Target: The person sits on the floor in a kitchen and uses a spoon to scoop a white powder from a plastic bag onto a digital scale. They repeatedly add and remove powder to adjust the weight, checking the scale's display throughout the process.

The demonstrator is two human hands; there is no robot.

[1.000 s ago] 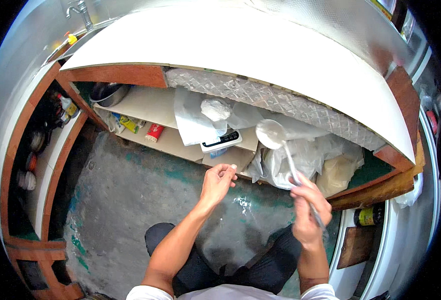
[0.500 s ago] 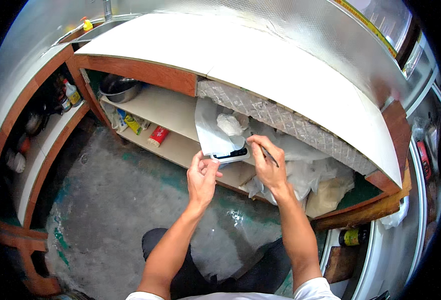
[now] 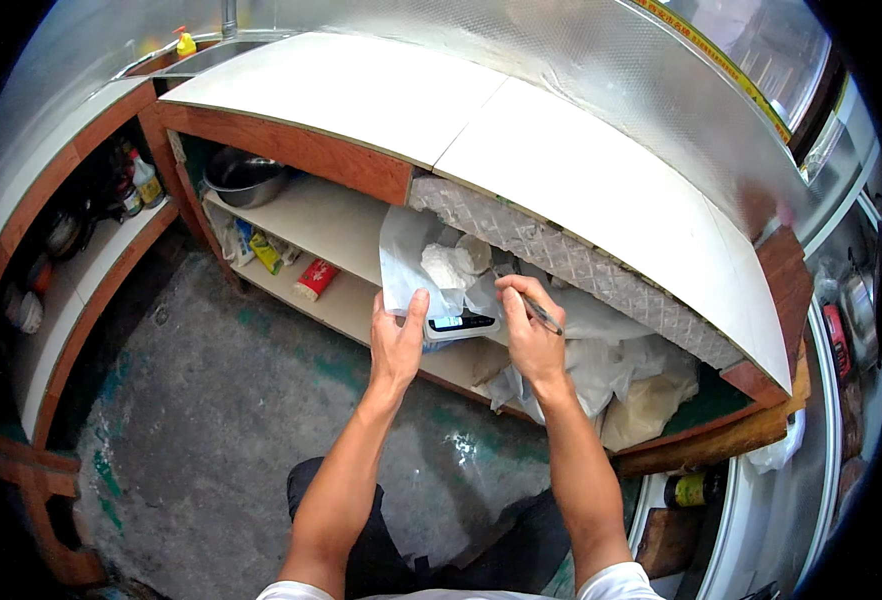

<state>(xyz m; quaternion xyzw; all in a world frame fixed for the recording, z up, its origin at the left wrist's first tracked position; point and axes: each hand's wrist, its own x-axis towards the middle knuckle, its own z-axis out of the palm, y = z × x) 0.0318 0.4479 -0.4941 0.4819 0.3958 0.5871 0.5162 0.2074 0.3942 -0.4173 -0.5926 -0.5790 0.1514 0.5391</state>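
Note:
A kitchen scale [image 3: 471, 326] with a lit display stands on the shelf under the counter. On it lies a translucent white sheet of paper [image 3: 401, 245] bearing a heap of white powder [image 3: 443, 268]. My left hand [image 3: 395, 340] pinches the sheet's near left corner between thumb and fingers, beside the display. With my right hand [image 3: 535, 335] I grip the dark handle of a spoon [image 3: 477, 254]. Its bowl is at the right side of the powder, over the sheet. How much powder the bowl carries is hard to make out.
White plastic bags [image 3: 601, 370] fill the shelf right of the scale. A metal bowl [image 3: 244, 178] and a red packet [image 3: 315, 278] are further left. Above runs the white countertop [image 3: 361, 100], its front edge overhanging the shelves. Bottles [image 3: 145, 180] stand on the left shelf.
My left hand has moved up from the scale's edge onto the sheet's corner. The spoon's bowl now shows beside the powder, and the scale's display is lit and less covered.

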